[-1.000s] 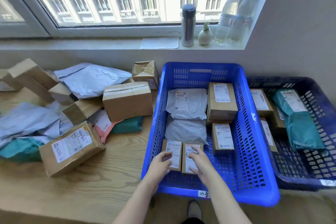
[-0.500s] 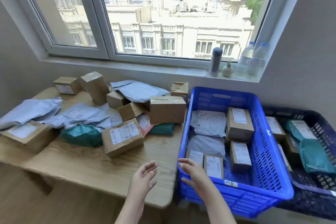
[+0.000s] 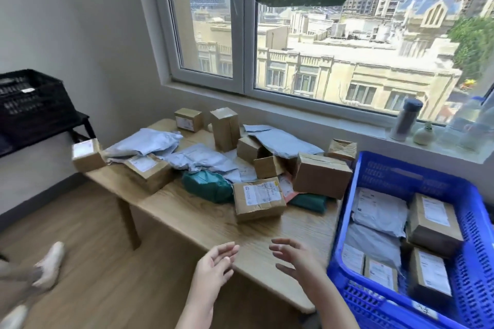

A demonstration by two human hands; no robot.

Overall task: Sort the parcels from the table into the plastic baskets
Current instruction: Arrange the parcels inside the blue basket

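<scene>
A small carton (image 3: 87, 155) sits at the desk's (image 3: 203, 224) left corner. Grey mailers (image 3: 149, 143), a green bag (image 3: 207, 185) and a labelled box (image 3: 258, 199) crowd the middle towards the back edge. Over the front edge the left hand (image 3: 216, 267) and right hand (image 3: 296, 262) hover apart, fingers loosely spread, holding nothing. The blue basket (image 3: 387, 173) at the right end is partly filled. The labelled box lies nearest. It is probably best taken by its sides with both hands and lifted clear of the bag just beside it.
</scene>
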